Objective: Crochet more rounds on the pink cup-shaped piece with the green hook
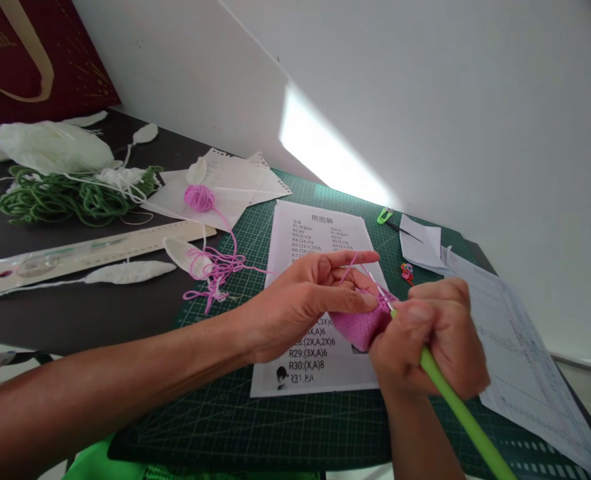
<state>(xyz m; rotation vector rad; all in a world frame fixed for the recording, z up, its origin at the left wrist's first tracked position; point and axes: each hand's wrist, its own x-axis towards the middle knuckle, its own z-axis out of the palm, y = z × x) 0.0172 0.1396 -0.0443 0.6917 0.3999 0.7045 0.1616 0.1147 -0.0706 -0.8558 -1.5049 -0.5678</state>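
Note:
My left hand [320, 287] pinches the edge of a pink crocheted piece [358, 327] between thumb and fingers, its index finger stretched out with pink yarn over it. In my right hand [432, 333] is a crochet hook with a thick green handle [462, 410]; the fist is wrapped round it. The hook's metal shaft [382, 288] reaches the upper edge of the pink piece, close to the left fingertips. Loose pink yarn [218, 267] runs from a tangle to my left hand, and a small pink yarn ball [199, 198] lies beyond it. Part of the piece is hidden by both hands.
A printed pattern sheet [315, 227] lies under my hands on a green cutting mat [215, 400]. Left are a ruler [100, 257], green yarn [75, 200], white yarn [55, 147] and white crocheted pieces [130, 272]. Right are a green clip [384, 215], stitch markers [407, 272] and papers [515, 333].

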